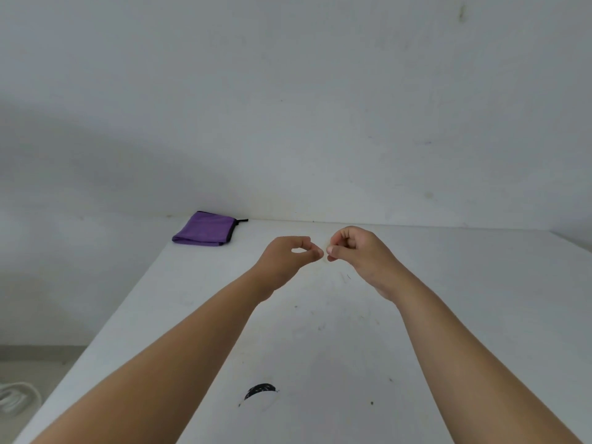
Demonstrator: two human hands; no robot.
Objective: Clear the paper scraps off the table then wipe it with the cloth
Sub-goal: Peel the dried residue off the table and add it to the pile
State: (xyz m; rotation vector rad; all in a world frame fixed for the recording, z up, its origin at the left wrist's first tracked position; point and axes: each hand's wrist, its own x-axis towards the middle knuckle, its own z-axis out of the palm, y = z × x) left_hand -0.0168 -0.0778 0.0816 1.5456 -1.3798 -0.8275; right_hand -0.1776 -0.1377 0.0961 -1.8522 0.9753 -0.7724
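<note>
**A:** Nearest the camera there's a black smudge (260, 391) sitting on the white table (464, 283), down between the two forearms. Anyone seeing scraps?

**B:** Going left to right: something white and coiled (16, 397) is lying on the floor at the far left, too blurry to name. Then the purple cloth (205, 229) is lying folded at the table's far-left corner, right up against the wall (288, 91), with a black edge facing right. It's well apart from both hands.

**A:** And the hands?

**B:** The left hand (288, 256) is hovering over the far middle of the table, thumb and forefinger curling into a closed ring, tips touching. Can't tell if anything is pinched in there. Just beside it, the right hand (355, 251) is curling its fingers in, with the thumb pressing against the forefinger. The two hands' fingertips are nearly meeting.

**A:** So the paper?

**B:** There's a pale little sliver (327, 248) showing right at the gap between the fingertips, looks like the right hand is pinching it, but it's too small to say for sure it's a paper scrap. The rest of the tabletop is just showing small dark specks and scuffs.
</note>
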